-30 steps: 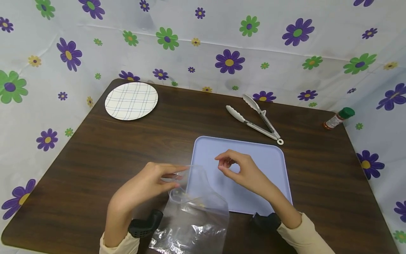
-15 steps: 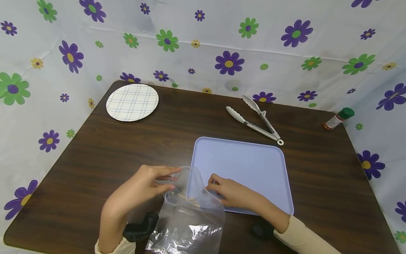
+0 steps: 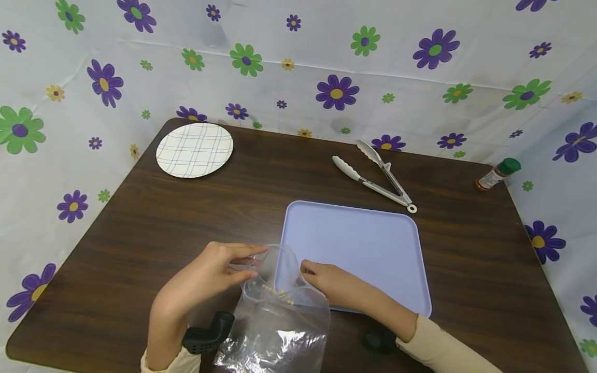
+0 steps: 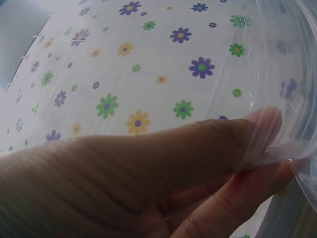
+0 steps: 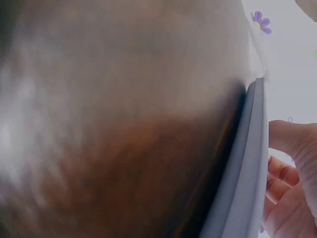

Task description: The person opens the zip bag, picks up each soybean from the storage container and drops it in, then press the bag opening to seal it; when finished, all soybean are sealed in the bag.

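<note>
A clear plastic bag (image 3: 280,331) hangs with its mouth spread wide, over the table's front and the tray's left corner. My left hand (image 3: 221,267) pinches the left side of its mouth between thumb and fingers; the clear film crosses the fingertips in the left wrist view. On the right side of the mouth, my right hand (image 3: 338,284) has its fingers curled at the rim, gripping the film. Small yellowish bits (image 3: 277,293) show through the plastic below the opening. The lavender tray (image 3: 359,233) lies under and behind the right hand.
White-tipped tongs (image 3: 373,178) lie spread behind the tray. At the back left is a white plate with blue lines (image 3: 194,150). A green-capped spice bottle (image 3: 498,174) lies tilted near the right edge. The dark wooden table (image 3: 140,248) meets a flowered curtain (image 3: 280,52).
My right hand has come down and left from above the tray to the bag's right rim. The left hand shifted slightly left, still pinching the bag.
</note>
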The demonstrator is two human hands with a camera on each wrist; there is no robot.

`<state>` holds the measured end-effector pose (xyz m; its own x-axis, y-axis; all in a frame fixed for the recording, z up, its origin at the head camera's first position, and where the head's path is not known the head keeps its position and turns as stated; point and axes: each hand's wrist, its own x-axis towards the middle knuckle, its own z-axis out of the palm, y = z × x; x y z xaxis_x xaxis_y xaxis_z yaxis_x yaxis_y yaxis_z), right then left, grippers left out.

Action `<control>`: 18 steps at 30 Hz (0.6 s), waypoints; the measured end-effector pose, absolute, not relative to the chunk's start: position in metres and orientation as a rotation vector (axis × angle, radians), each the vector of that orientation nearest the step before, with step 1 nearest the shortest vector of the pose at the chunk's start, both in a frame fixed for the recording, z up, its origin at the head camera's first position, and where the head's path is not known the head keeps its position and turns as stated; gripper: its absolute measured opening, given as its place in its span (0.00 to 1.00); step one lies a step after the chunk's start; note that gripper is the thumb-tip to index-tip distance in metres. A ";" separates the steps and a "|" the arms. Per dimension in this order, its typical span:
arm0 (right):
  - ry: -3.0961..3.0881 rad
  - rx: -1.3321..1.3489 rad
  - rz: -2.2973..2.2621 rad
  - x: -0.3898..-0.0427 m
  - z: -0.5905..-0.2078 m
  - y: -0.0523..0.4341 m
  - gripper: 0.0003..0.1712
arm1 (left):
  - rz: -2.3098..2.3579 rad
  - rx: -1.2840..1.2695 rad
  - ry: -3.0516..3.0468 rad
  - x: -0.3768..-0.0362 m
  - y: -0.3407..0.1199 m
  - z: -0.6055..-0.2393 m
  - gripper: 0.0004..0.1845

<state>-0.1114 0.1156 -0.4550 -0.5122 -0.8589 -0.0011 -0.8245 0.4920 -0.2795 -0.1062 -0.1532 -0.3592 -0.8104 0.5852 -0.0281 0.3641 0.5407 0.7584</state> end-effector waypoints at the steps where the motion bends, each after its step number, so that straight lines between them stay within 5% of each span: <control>1: 2.596 -1.484 -0.384 -0.111 -0.455 0.115 0.05 | 1.137 0.791 2.503 -0.106 -0.153 -0.359 0.21; 9: 2.609 -1.581 -0.481 -0.114 -0.458 0.116 0.05 | 1.137 0.759 2.537 -0.103 -0.161 -0.356 0.22; 18: 2.661 -1.253 -0.682 -0.127 -0.447 0.133 0.09 | 1.091 0.665 2.601 -0.094 -0.180 -0.355 0.25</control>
<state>-0.1268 0.1334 -0.4472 -0.6492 -0.7564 0.0794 -0.7014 0.5550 -0.4472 -0.0945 -0.1797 -0.3551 -0.8668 0.4966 -0.0459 0.3153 0.6169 0.7211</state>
